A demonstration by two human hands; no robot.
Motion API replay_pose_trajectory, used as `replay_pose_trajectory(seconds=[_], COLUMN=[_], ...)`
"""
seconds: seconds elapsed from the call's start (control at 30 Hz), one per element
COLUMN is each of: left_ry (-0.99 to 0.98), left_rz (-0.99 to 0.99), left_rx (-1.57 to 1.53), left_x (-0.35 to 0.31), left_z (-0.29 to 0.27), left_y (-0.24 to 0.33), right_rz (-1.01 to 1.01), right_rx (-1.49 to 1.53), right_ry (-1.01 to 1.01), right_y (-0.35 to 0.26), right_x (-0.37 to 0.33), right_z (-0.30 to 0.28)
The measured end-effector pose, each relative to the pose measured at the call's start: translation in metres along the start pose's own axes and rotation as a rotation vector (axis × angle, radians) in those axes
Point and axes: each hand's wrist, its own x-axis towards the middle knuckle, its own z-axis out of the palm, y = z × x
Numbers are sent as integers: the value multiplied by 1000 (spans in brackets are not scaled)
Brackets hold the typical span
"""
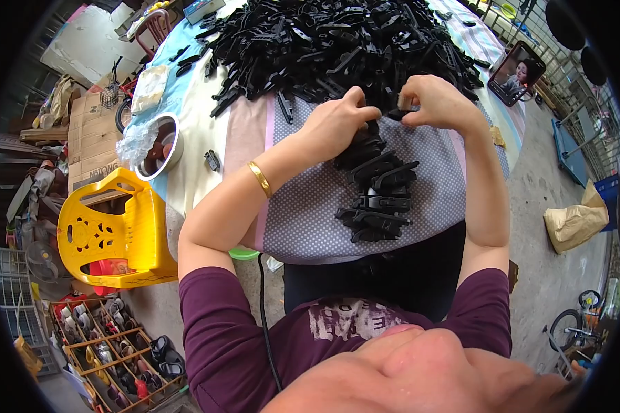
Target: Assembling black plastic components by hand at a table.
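Note:
My left hand (334, 127), with a gold bangle on its wrist, is closed with its fingertips on a black plastic piece at the far end of a row. That row of black plastic pieces (386, 177) runs over the dotted cloth toward me, the pieces lying close against one another. Just to the right, my right hand (435, 103) pinches a small dark plastic piece (397, 115) between thumb and curled fingers. Beyond both hands spreads a large heap of similar black plastic pieces (351, 45). The exact shape of each held piece is partly hidden by my fingers.
Cloths cover the round-edged table (303, 227). A phone (517, 73) stands at its right edge; a white bowl (175, 155) with a plastic bag sits at the left. A yellow plastic chair (145, 230) is beside the table. One loose black piece (212, 160) lies near my left forearm.

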Motion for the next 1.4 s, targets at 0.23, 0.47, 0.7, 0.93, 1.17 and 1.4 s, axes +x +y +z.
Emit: replay_pose_trajectory(seconds=[0.23, 0.47, 0.7, 0.93, 1.17, 1.4], left_ry=[371, 178, 133, 205, 226, 267], left_rz=[190, -388, -489, -507, -468, -486], left_rx=[-46, -890, -1647, -1624, -1774, -1438], left_x=[-3, -5, -16, -16, -19, -18], left_z=[-1, -21, -27, -32, -30, -27], left_y=[-2, 4, -5, -2, -11, -4], right_rz=[-251, -467, -457, -310, -400, -508], right_rx=[838, 462, 363, 627, 366, 164], right_ry=[124, 598, 599, 761, 725, 742], right_y=[-21, -41, -41, -53, -51, -55], right_x=[4, 7, 15, 13, 14, 9], right_z=[1, 11, 23, 28, 28, 25])
